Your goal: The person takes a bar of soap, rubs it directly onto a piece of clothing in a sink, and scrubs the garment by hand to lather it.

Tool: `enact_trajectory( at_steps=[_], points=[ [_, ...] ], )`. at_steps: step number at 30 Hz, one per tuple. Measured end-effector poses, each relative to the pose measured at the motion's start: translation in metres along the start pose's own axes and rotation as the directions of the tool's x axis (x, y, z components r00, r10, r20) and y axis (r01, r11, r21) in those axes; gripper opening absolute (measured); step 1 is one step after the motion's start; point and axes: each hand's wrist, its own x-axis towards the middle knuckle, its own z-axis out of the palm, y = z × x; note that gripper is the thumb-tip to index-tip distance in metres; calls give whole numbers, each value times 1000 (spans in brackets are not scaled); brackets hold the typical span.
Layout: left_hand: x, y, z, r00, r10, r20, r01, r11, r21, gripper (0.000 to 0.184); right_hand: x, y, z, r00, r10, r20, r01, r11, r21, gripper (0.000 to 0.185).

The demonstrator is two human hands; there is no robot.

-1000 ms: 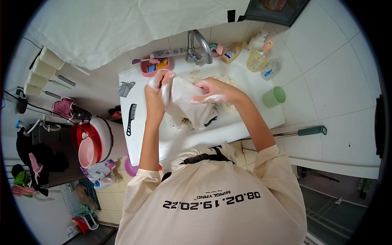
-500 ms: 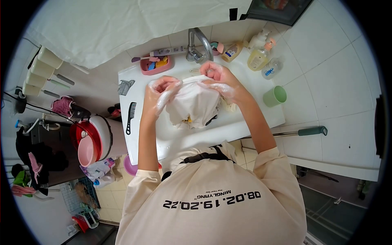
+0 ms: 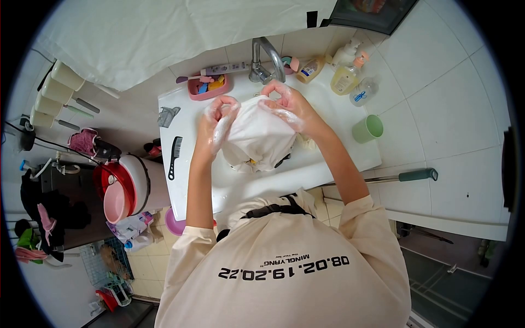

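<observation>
A wet white cloth point(image 3: 257, 134) hangs between my hands over the white sink point(image 3: 339, 158). My left hand point(image 3: 219, 123) pinches its upper left edge, with suds on the skin. On the other side, my right hand point(image 3: 289, 109), also soapy, is closed on the upper right edge just below the faucet point(image 3: 264, 63). Small yellow and dark patches show at the cloth's lower edge. Pale fabric lies partly hidden behind my right hand.
A black comb point(image 3: 175, 158) and grey cloth point(image 3: 168, 116) lie on the sink's left side. A pink tray point(image 3: 210, 89) sits behind. Several bottles, including a yellow soap bottle point(image 3: 345, 79), and a green cup point(image 3: 368, 129) stand at the right.
My right hand has moved up and closed on the cloth's top edge. My left hand has come down slightly from its earlier place. The cloth is now spread between both hands.
</observation>
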Motion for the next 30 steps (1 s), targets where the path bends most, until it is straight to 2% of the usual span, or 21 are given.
enact_trajectory(
  at_steps=[1, 3, 4, 5, 6, 7, 9, 11, 13, 15, 16, 17, 18, 20, 21, 23, 27, 30],
  points=[
    [-1, -2, 1, 1000, -1, -1, 1, 1000, 0, 14, 1, 3, 1, 1000, 4, -19, -3, 1000, 12, 17],
    [-4, -4, 3, 984, -167, 65, 166, 986, 16, 17, 1, 4, 4, 999, 8, -35, -7, 1000, 26, 17],
    [-5, -4, 0, 984, -167, 64, 166, 986, 16, 17, 1, 5, 6, 997, -36, -65, 38, 999, 28, 17],
    [-6, -3, -4, 979, -142, 143, 132, 988, 73, 18, 0, 5, 8, 992, -81, -95, 84, 996, 29, 17],
    [-8, -3, -7, 967, -120, 224, 93, 988, 127, 20, 0, 4, 10, 992, -81, -94, 84, 996, 29, 17],
    [-10, 1, -8, 967, -120, 224, 93, 988, 127, 20, -1, 2, 12, 991, -55, -123, 66, 994, 85, 18],
    [-13, 12, -8, 983, -89, 161, 83, 996, 42, 22, 0, 1, 14, 988, -28, -151, 49, 989, 141, 18],
    [-13, 11, -6, 992, -75, 104, 71, 997, 41, 22, 1, 3, 14, 987, 0, -159, 29, 983, 181, 19],
    [-13, 11, -6, 997, -63, 45, 61, 997, 41, 23, 1, 3, 12, 988, 18, -155, 4, 989, 145, 19],
    [-9, 13, -7, 998, 6, -57, 3, 985, 171, 24, 3, 3, 7, 988, 38, -153, -22, 994, 108, 20],
    [-8, 21, -10, 998, -18, -63, 34, 967, 252, 25, 4, 1, 3, 997, 34, -73, -31, 998, 46, 20],
    [-6, 25, -10, 998, -19, -61, 34, 967, 252, 25, 5, 0, -1, 999, 34, 8, -34, 999, -17, 20],
    [-2, 28, -10, 995, 53, -87, -29, 968, 250, 25, 4, -1, -4, 999, 35, 7, -35, 999, -16, 20],
    [3, 34, -10, 966, 238, -99, -197, 929, 312, 24, 3, -5, -11, 955, 96, 280, -70, 992, -102, 27],
    [4, 35, -10, 965, 242, -100, -200, 928, 314, 24, 4, -8, -11, 955, 93, 282, -66, 993, -102, 27],
    [6, 35, -9, 947, 309, -94, -242, 872, 426, 23, 4, -14, -14, 931, 247, 269, -166, 942, -290, 30],
    [9, 22, -6, 933, 319, -166, -212, 861, 462, 22, 11, -10, -22, 934, 236, 267, -165, 951, -261, 29],
    [10, 20, -6, 931, 302, -205, -169, 854, 493, 21, 11, -10, -22, 946, 181, 269, -105, 956, -274, 29]
  ],
)
